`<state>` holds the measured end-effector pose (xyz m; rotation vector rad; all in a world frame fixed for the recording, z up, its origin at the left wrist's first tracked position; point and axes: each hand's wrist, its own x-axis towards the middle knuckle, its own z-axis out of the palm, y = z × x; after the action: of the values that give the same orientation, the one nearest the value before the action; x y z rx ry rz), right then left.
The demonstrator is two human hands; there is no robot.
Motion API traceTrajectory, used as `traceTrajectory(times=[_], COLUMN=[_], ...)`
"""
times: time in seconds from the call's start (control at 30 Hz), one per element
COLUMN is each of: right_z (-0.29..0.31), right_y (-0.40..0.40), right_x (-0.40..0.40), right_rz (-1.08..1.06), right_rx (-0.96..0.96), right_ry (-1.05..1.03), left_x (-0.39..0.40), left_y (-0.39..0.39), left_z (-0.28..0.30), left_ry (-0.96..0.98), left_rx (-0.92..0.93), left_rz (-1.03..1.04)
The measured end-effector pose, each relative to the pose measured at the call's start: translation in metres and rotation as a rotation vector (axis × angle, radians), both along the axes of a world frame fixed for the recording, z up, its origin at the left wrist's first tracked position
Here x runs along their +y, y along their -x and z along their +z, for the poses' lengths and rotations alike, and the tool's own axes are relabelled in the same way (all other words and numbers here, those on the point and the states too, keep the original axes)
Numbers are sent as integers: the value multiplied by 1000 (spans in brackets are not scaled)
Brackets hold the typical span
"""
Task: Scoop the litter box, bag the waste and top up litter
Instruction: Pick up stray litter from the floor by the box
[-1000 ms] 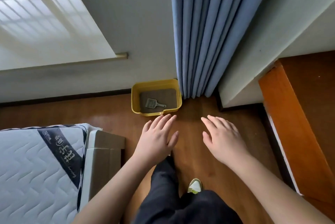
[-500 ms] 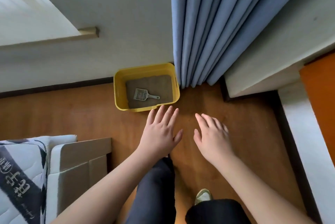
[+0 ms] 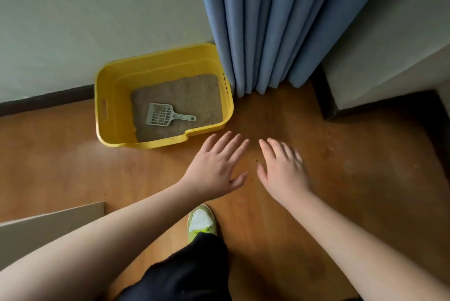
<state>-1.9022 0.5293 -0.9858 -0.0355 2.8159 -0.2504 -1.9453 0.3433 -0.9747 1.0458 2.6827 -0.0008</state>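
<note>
A yellow litter box stands on the wooden floor against the wall. It holds sandy litter, and a pale grey slotted scoop lies flat on the litter with its handle pointing right. My left hand hovers just in front of the box's right front corner, fingers spread, holding nothing. Beside it my right hand is also spread flat and empty, slightly blurred. Neither hand touches the box.
Blue curtains hang to the floor at the box's right side. A white wall corner juts out at right. A beige board edge shows at lower left. My green-and-white shoe and dark trouser leg are below the hands.
The view has closed in on the litter box, which now looks larger and nearer. Both hands stay outstretched and empty, now close to the box's front edge. The mattress has left the view.
</note>
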Motion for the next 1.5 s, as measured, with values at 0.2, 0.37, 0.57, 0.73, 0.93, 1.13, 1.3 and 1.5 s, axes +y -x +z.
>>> traceTrajectory(times=[0.2, 0.37, 0.57, 0.73, 0.93, 1.13, 1.3, 1.5], right_z=[-115, -167, -204, -227, -243, -246, -234, -203], right_y=[4, 1, 1, 6, 16, 19, 27, 33], right_x=[-8, -3, 4, 6, 2, 3, -5, -41], right_rz=[35, -19, -56, -117, -135, -137, -275, -33], right_rx=[-120, -169, -210, -201, -124, -65, -106, -150], right_ry=[-35, -59, -92, -55, -37, -15, 236, 537], left_x=[-4, -28, -27, -12, -20, -26, -23, -18], left_y=[-10, -13, -20, -19, -19, -20, -19, -18], left_z=[-104, -155, -195, -215, -218, -213, -208, -217], left_ry=[15, 36, 78, 86, 72, -1, -270, -1050], left_rx=[4, 42, 9, -6, 12, -57, -477, -1269], left_rz=[-52, -128, -78, 39, 6, 89, 503, 1280])
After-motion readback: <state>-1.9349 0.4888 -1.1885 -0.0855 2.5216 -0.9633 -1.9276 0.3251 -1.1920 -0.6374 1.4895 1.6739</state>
